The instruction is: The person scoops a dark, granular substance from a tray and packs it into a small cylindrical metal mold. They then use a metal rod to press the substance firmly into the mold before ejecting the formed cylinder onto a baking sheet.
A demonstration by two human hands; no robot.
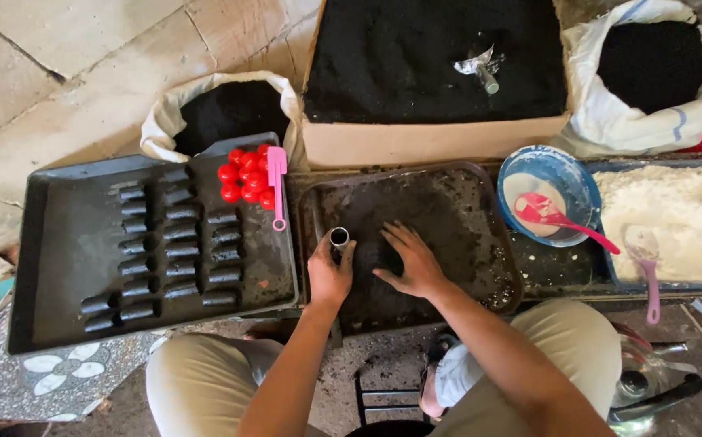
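- your left hand (328, 275) is closed around a short metal tube (339, 237), held upright at frame centre, over the left edge of the dark tray (480, 243).
- your right hand (409, 260) lies open, fingers spread, palm down on black powder in that tray.
- left of centre: a larger black tray (60, 243) holding rows of black pressed cylinders (179, 252), red balls (244, 174) and a pink spatula (276, 186).
- upper centre: a cardboard box (432, 142) of black powder.
- right: a blue bowl (565, 174) beside white powder (674, 218).
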